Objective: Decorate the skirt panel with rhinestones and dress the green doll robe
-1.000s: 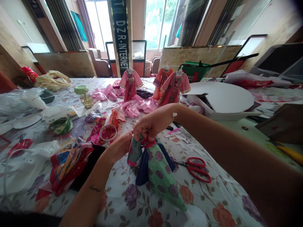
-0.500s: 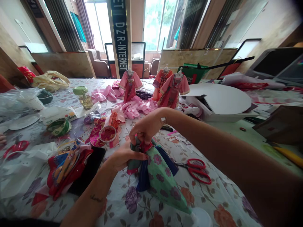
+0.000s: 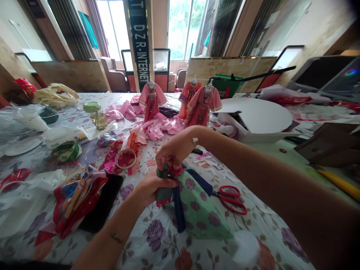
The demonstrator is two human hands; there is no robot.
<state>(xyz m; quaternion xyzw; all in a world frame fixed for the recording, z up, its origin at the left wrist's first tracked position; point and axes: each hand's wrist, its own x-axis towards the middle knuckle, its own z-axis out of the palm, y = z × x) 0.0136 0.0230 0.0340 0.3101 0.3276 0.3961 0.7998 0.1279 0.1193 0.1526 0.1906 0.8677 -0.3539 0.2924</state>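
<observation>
Green cloth with purple flowers forms the skirt of a small dress [image 3: 197, 210], which lies tilted just left of the red-handled scissors [image 3: 233, 200], its collar end raised in two hands and its dark-blue strips [image 3: 179, 210] hanging over the skirt. The left hand [image 3: 150, 187] grips the grey-green sleeve side, thumb laid across the front, the other fingers mostly hidden behind the cloth. From above, the right hand [image 3: 176, 150] bends down with fingers curled and tips bunched, pinching at the red collar [image 3: 176, 173]; exactly what lies between those tips cannot be told. Nearer the wearer than the scissors sits a blurred white disc [image 3: 246, 247] by the hem. Beyond the scissors are scattered paper strips [image 3: 218, 167], and farther beyond, to their left, stand three robed figures [image 3: 153, 99] behind crumpled pink fabric [image 3: 160, 127]. Well left of the scissors are a clear round tub [image 3: 125, 159] with red contents and a red-and-blue garment [image 3: 74, 204] overlapping a flat black object [image 3: 105, 204].
</observation>
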